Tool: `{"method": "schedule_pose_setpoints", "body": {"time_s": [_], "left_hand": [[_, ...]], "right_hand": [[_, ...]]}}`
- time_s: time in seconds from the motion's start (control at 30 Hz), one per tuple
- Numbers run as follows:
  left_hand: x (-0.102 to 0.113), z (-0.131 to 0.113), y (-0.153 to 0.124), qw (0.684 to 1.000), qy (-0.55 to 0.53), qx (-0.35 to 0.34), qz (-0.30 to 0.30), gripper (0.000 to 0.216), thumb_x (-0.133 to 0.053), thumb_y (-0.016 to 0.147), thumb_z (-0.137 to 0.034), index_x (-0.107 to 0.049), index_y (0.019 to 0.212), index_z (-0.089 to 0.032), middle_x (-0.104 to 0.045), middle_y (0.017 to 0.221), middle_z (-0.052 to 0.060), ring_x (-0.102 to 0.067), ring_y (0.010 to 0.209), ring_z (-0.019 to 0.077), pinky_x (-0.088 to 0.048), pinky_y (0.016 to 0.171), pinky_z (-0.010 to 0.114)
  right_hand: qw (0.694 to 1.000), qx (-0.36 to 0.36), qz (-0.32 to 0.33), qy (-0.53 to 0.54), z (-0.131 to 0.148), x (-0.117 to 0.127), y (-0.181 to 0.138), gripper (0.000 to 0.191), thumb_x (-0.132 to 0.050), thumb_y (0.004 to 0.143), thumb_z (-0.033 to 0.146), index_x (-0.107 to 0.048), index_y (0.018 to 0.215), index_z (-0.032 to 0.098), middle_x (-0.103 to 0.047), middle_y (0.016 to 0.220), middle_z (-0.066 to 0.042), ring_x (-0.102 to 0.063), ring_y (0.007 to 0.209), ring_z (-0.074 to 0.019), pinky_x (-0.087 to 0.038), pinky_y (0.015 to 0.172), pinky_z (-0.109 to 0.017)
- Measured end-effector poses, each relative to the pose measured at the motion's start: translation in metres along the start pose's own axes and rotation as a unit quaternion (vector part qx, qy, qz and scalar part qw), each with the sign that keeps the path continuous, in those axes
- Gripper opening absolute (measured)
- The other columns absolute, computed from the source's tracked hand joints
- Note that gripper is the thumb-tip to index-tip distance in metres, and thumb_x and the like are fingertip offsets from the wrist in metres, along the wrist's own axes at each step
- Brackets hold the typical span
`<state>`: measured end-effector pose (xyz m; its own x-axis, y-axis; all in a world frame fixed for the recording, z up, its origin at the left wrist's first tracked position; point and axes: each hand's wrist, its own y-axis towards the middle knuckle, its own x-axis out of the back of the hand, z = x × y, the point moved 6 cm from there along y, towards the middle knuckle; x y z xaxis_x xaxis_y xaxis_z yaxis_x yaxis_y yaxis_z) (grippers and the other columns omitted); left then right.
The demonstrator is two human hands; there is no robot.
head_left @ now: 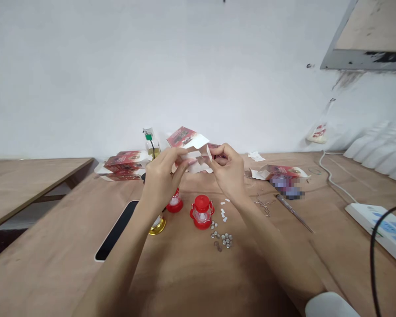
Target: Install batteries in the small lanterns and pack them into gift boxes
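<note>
Both my hands are raised above the wooden table [191, 273] and grip a small red and white carton [193, 145] by its open white flaps. My left hand [161, 176] pinches the flaps from the left. From the right, my right hand [229, 171] pinches them too. Below the hands stands a small red toy lantern [202, 212]. A second red lantern part [175, 203] and a gold-coloured piece [157, 225] sit beside my left wrist. Several small button cells [222, 238] lie in front of the lantern.
A black phone [117, 230] lies at the left. More red cartons [125, 164] and a small glass bottle [151, 143] stand behind. Another carton [284, 172], a thin tool [293, 213], bent wires [263, 204] and a white power strip [381, 231] are at the right.
</note>
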<state>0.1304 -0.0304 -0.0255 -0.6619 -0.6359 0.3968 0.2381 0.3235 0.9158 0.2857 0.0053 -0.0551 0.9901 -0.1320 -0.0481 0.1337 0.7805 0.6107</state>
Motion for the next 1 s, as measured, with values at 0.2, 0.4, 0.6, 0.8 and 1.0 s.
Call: {"method": "schedule_pose_setpoints", "body": {"time_s": [0.2, 0.4, 0.6, 0.8, 1.0], "left_hand": [[0.003, 0.005, -0.003, 0.996, -0.026, 0.052, -0.062, 0.024, -0.06, 0.088, -0.027, -0.059, 0.111, -0.023, -0.059, 0.076, -0.002, -0.057, 0.069, 0.0115, -0.052, 0.069, 0.027], [-0.004, 0.024, -0.007, 0.983, -0.091, 0.145, -0.066, 0.05, -0.067, 0.081, -0.032, -0.05, 0.128, -0.028, -0.056, 0.122, 0.008, -0.058, 0.106, 0.0204, -0.052, 0.087, 0.037], [-0.035, 0.043, -0.014, 0.895, -0.352, 0.271, 0.045, 0.036, -0.062, 0.082, -0.035, -0.06, 0.117, -0.024, -0.068, 0.112, 0.008, -0.065, 0.097, 0.021, -0.055, 0.072, 0.031], [-0.036, 0.046, -0.019, 0.849, -0.39, 0.357, -0.011, 0.013, -0.065, 0.077, -0.029, -0.065, 0.086, -0.019, -0.069, 0.074, 0.002, -0.061, 0.062, 0.0122, -0.049, 0.054, 0.023], [-0.013, 0.042, -0.02, 0.901, -0.23, 0.332, -0.158, 0.019, -0.067, 0.079, -0.034, -0.055, 0.076, -0.019, -0.062, 0.069, -0.002, -0.059, 0.061, 0.0101, -0.046, 0.053, 0.021]], "right_hand": [[0.997, -0.017, 0.017, 0.077, 0.003, -0.005, 0.0, 0.022, -0.068, 0.071, 0.023, -0.064, 0.092, 0.02, -0.069, 0.098, -0.003, -0.066, 0.08, -0.0165, -0.06, 0.058, -0.028], [0.996, -0.012, 0.028, 0.081, 0.005, -0.009, -0.006, 0.036, -0.066, 0.076, 0.024, -0.061, 0.111, 0.024, -0.065, 0.114, -0.003, -0.066, 0.082, -0.0153, -0.062, 0.061, -0.029], [0.996, 0.0, 0.08, 0.033, 0.008, -0.02, -0.016, 0.041, -0.057, 0.084, 0.018, -0.054, 0.123, 0.028, -0.061, 0.124, -0.003, -0.059, 0.061, -0.007, -0.059, 0.062, -0.027], [0.989, 0.102, 0.09, -0.058, 0.015, -0.025, -0.022, 0.048, -0.051, 0.086, 0.01, -0.051, 0.128, 0.034, -0.05, 0.134, -0.002, -0.062, 0.093, -0.0151, -0.058, 0.073, -0.031], [0.975, 0.156, 0.121, -0.101, 0.022, -0.031, -0.028, 0.051, -0.046, 0.087, 0.006, -0.05, 0.129, 0.036, -0.048, 0.135, -0.001, -0.052, 0.118, -0.0212, -0.057, 0.082, -0.036]]}}
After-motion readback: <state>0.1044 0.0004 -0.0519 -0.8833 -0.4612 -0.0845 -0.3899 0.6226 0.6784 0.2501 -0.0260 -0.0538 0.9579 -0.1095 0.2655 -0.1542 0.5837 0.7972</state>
